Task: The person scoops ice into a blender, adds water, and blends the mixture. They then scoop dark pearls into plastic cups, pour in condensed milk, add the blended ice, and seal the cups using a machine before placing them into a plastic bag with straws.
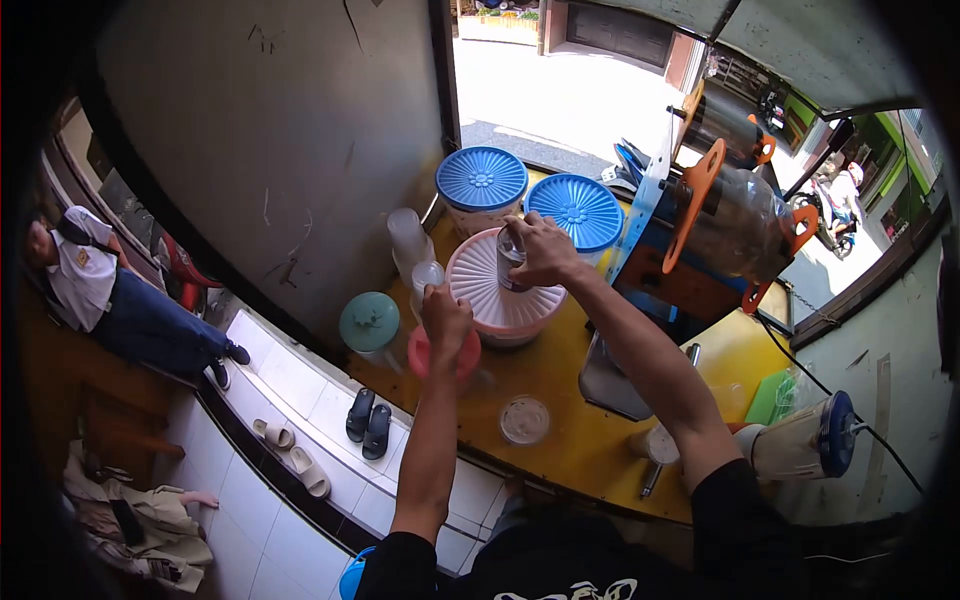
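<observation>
My right hand is wrapped round a small clear jar over the ribbed pink lid of a large tub. To its left, my left hand is closed, thumb and fingers pressed on a clear plastic cup. A stack of clear cups stands just beyond that hand. Partly covered by my left wrist is a red-pink lidded container. Two tubs with blue lids stand behind the pink-lidded one.
A green-lidded container stands at the yellow table's left edge. Near me is a filled cup. A cup sealing machine occupies the right, with a blue-lidded pitcher closer in. A person is at far left.
</observation>
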`<action>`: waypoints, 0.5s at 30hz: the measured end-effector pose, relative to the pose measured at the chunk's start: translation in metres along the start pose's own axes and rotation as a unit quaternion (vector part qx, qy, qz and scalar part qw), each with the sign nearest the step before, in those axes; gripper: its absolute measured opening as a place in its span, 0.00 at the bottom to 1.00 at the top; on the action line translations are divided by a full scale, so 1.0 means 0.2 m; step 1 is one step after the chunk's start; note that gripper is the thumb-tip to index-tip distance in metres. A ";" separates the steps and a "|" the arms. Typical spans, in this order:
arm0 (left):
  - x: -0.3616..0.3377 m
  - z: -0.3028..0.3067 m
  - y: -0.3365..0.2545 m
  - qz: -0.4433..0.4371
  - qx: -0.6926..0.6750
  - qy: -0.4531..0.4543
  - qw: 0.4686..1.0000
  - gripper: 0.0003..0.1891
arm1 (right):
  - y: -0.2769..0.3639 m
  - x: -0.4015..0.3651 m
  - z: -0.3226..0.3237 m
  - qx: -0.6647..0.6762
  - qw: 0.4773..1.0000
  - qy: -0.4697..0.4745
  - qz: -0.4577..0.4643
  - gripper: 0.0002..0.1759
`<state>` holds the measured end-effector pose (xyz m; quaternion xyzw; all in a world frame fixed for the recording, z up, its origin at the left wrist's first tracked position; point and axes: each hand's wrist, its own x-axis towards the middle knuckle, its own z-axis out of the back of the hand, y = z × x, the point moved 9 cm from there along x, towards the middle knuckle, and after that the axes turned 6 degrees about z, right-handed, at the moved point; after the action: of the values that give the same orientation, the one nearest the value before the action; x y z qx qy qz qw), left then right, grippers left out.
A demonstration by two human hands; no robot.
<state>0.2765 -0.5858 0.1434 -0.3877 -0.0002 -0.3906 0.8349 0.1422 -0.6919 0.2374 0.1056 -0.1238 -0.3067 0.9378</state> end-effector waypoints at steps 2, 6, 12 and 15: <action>0.01 0.01 -0.02 0.007 0.003 0.002 1.000 0.10 | -0.02 0.02 -0.06 0.003 0.999 0.025 -0.023 0.49; -0.03 0.11 -0.07 0.008 0.034 0.032 0.999 0.14 | 0.07 -0.07 0.04 -0.122 0.989 -0.078 0.012 0.54; -0.45 0.56 -0.07 0.000 -0.283 -0.071 0.957 0.11 | 0.41 -0.73 -0.29 0.119 0.963 0.177 0.164 0.43; -0.71 0.48 0.08 0.091 -0.319 -0.012 0.943 0.09 | 0.47 -0.96 -0.49 0.061 0.970 0.091 0.217 0.43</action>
<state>0.2173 -0.4258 0.1574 -0.6368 0.1495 -0.2876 0.6995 0.0729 -0.4893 0.1384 0.1603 -0.0763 -0.0772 0.9811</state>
